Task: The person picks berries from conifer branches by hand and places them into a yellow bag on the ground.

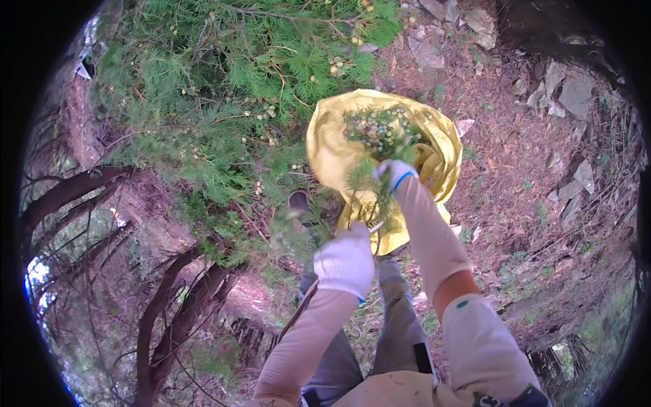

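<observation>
My left hand [345, 262], in a white knitted glove, is closed around a thin conifer branch [299, 311]. The branch's brown stem comes out below the wrist. Green sprays [370, 185] rise past the glove, blurred. My right hand [399, 174], gloved in white with a blue cuff edge, is over a yellow woven sack [325, 152] and touches foliage. Its fingertips are hidden and blurred, so its grip is unclear. The sack stands with its mouth spread and rim rolled. Inside lie many small pale green cones [382, 129] mixed with green sprigs.
Dense cone-bearing conifer foliage [244, 91] fills the upper left. Dark bent trunks [175, 325] rise at lower left. Flat stones [577, 91] lie on the needle-covered slope [508, 168] to the right. A dark shoe [299, 201] shows beside the sack.
</observation>
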